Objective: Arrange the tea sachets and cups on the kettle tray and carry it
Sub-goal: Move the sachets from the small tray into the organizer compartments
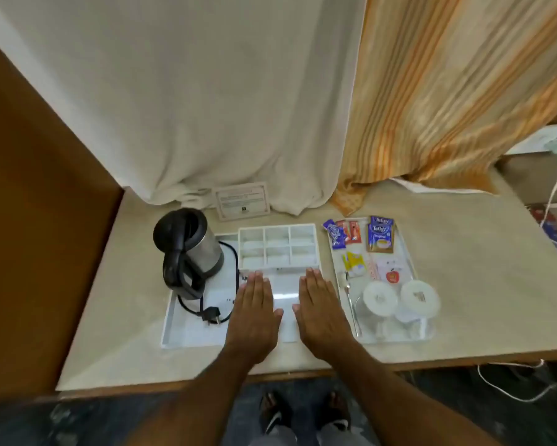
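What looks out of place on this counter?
The sachets and covered cups sit on a separate clear tray, while the divided organizer on the kettle tray is empty. The kettle's cord sprawls loose. Nothing looks spilled.

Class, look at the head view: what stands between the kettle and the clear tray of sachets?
The white divided organiser, its compartments empty, in the head view.

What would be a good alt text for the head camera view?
Two open hands, left hand and right hand, lie flat on a white kettle tray holding a kettle and empty compartments. Beside it, a clear tray holds tea sachets, spoon and two covered cups.
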Motion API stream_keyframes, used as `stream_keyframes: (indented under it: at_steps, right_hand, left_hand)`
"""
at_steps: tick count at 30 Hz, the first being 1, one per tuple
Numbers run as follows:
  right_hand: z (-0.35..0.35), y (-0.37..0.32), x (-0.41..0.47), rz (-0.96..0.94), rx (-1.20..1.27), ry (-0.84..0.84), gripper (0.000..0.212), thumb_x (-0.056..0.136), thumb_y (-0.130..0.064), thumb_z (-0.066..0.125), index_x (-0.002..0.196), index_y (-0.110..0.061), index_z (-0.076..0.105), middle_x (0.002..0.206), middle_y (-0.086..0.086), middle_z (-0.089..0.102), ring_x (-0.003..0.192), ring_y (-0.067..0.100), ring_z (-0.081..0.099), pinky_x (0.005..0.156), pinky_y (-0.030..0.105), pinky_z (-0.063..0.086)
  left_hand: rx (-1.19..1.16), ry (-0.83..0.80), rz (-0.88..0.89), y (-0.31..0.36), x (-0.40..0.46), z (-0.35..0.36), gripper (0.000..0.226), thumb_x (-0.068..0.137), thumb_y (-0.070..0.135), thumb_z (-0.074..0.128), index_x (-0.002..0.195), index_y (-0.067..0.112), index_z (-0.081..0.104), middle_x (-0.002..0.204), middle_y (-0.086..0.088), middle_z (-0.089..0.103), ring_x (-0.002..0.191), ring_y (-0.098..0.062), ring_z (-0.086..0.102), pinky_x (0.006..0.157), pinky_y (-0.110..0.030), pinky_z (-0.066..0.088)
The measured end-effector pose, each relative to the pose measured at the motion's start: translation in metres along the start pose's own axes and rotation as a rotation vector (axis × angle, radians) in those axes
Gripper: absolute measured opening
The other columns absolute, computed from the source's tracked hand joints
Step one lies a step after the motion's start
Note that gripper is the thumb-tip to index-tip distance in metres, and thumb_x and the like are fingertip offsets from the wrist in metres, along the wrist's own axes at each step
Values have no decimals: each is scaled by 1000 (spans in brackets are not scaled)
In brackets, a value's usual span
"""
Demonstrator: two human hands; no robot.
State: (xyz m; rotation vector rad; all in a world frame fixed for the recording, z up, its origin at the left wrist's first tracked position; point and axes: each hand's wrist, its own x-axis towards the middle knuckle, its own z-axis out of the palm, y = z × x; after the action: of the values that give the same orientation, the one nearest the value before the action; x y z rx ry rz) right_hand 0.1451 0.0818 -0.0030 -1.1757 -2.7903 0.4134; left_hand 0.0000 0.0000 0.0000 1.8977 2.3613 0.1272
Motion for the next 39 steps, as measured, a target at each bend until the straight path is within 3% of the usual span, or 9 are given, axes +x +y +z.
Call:
stream_keyframes:
  at_steps: [3,9,15,18,20,22,25,32,39]
  right_hand:
    - [15,8,-7,9,-34,8,61,98,-33,29,145,6,30,154,25,24,145,37,19,121,48,5]
    - [28,15,-14,-53,7,51,61,96,-28,42,144,7,31,154,25,24,146,36,18,120,49,11]
    - [19,5,4,62,102,238,58,96,-27,42,144,4,32,154,24,26,144,37,23,121,46,12]
    - [-13,16,53,243,116,336,49,96,-24,44,141,-4,38,150,22,38,139,37,35,112,47,32]
    - [-36,39,91,452,126,382,37,93,-20,52,127,-6,51,131,18,57,118,35,55,92,44,49]
    - [-49,66,122,599,162,317,27,91,-22,53,111,-5,59,110,15,65,100,32,61,76,39,49]
    - [-49,88,148,766,280,104,26,89,-28,59,102,-6,65,102,13,70,94,29,65,64,29,42]
    - [-49,99,171,860,349,3,44,74,-31,77,105,-5,62,109,14,68,103,33,63,66,31,41]
    - [-56,105,177,900,489,-110,64,62,-27,87,114,-6,56,111,12,66,97,30,64,63,30,41]
  left_hand:
    - [-30,-71,-43,-1,-1,17,68,102,38,30,152,-5,10,161,-26,3,150,-38,1,122,-49,3]
    - [-15,-155,-53,-3,10,30,67,103,32,25,152,-5,0,161,-27,-6,150,-38,-8,123,-47,-3]
    - [-103,-122,-45,-6,15,40,68,99,35,26,153,-4,14,162,-23,5,151,-35,2,123,-49,11]
    - [-110,-110,-32,-9,16,45,68,97,35,27,152,-4,18,162,-24,11,151,-35,4,121,-51,16]
    - [-110,-116,-34,-10,16,46,68,97,36,27,153,-3,17,162,-22,10,152,-34,3,121,-51,16]
    - [-98,-127,-41,-11,16,47,68,98,38,25,153,-1,16,163,-21,7,152,-32,0,121,-50,16]
    - [-95,-135,-43,-11,16,47,68,98,38,25,154,-1,15,163,-20,5,152,-31,-2,121,-50,16]
    - [-91,-163,-59,-12,16,50,69,99,41,21,155,5,3,164,-14,-7,151,-27,-12,123,-46,10]
    - [-90,-175,-75,-13,15,54,70,98,43,18,155,8,-2,164,-12,-13,150,-24,-18,123,-45,8]
